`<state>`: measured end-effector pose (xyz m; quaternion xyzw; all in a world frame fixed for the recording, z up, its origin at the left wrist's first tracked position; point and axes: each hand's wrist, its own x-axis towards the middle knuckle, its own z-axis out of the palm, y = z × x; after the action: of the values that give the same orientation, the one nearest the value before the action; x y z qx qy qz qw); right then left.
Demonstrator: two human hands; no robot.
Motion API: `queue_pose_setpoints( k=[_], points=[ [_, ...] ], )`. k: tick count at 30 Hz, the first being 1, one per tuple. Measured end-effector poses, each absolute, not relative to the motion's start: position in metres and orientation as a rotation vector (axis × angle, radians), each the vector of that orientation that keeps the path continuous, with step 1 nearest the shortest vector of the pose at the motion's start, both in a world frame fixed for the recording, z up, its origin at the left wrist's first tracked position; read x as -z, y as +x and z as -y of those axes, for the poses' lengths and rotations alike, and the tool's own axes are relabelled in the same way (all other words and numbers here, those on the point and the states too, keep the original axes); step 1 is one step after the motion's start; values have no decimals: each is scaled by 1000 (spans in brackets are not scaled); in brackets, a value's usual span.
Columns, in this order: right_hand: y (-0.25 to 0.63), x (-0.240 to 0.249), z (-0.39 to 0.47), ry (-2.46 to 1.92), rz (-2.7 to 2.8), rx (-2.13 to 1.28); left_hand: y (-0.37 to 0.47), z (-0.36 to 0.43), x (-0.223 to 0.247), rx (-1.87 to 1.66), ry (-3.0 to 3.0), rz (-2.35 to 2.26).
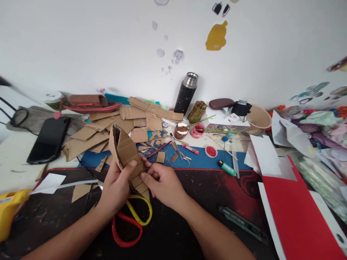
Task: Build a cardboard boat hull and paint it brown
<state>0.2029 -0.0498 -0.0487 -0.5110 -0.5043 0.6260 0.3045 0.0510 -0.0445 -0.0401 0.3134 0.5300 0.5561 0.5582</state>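
Note:
Both hands grip a folded cardboard piece [126, 148], brown and creased with cross folds, tilted upright above the dark mat. My left hand [119, 180] wraps its lower left side, thumb pressed on the face. At the lower right edge, my right hand [161, 180] pinches the cardboard between thumb and fingers. Just below the hands lie scissors [127, 233] with one red and one yellow handle loop; their blades are mostly hidden by my left hand. A yellow glue gun [12, 209] rests at the far left.
Behind the hands are cardboard scraps [92, 133], a black flask [186, 94] and open paint jars [197, 130]. A black phone [48, 139] lies left. To the right are a green utility knife [241, 222], a green lighter [227, 168] and red paper [300, 216].

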Motion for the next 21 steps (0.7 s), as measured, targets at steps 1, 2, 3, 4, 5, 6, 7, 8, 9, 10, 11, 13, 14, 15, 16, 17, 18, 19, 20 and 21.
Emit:
queue_pose_setpoints(
  k=[1,2,3,4,5,6,7,8,9,10,11,13,14,15,16,17,18,19,20,21],
  points=[
    [203,49,49,-1377,1392,-1585,51,44,39,-1313,716,-1255],
    [204,50,49,-1394,1442,-1513,52,43,37,-1315,694,-1258],
    [205,51,48,-1402,1470,-1458,52,42,35,-1319,673,-1260],
    [206,52,48,-1400,1472,-1431,52,41,33,-1325,651,-1267],
    [207,53,47,-1389,1448,-1427,53,40,31,-1328,625,-1278],
    [209,54,46,-1367,1399,-1439,53,40,29,-1321,593,-1290],
    [211,55,44,-1332,1335,-1460,53,39,27,-1296,557,-1300],
    [213,55,43,-1289,1268,-1480,54,39,26,-1256,520,-1306],
    [215,55,41,-1245,1207,-1491,54,39,24,-1203,490,-1303],
    [216,55,39,-1204,1158,-1496,54,39,23,-1137,475,-1288],
    [218,54,38,-1169,1120,-1495,54,39,21,-1066,478,-1266],
    [221,53,35,-1114,1073,-1503,53,41,20,-932,523,-1208],
    [221,52,33,-1084,1056,-1523,52,41,20,-875,554,-1175],
    [222,51,32,-1048,1039,-1554,51,42,20,-821,584,-1141],
    [222,50,32,-1010,1024,-1593,49,43,21,-778,607,-1109],
    [221,50,31,-974,1011,-1632,48,44,22,-740,625,-1082],
    [221,49,31,-943,1005,-1667,47,45,23,-710,636,-1063],
    [221,48,31,-920,1003,-1694,45,46,25,-680,644,-1049],
    [221,47,30,-905,1005,-1715,44,47,26,-650,651,-1036],
    [221,46,30,-899,1007,-1731,43,48,28,-620,658,-1020]
  ],
)
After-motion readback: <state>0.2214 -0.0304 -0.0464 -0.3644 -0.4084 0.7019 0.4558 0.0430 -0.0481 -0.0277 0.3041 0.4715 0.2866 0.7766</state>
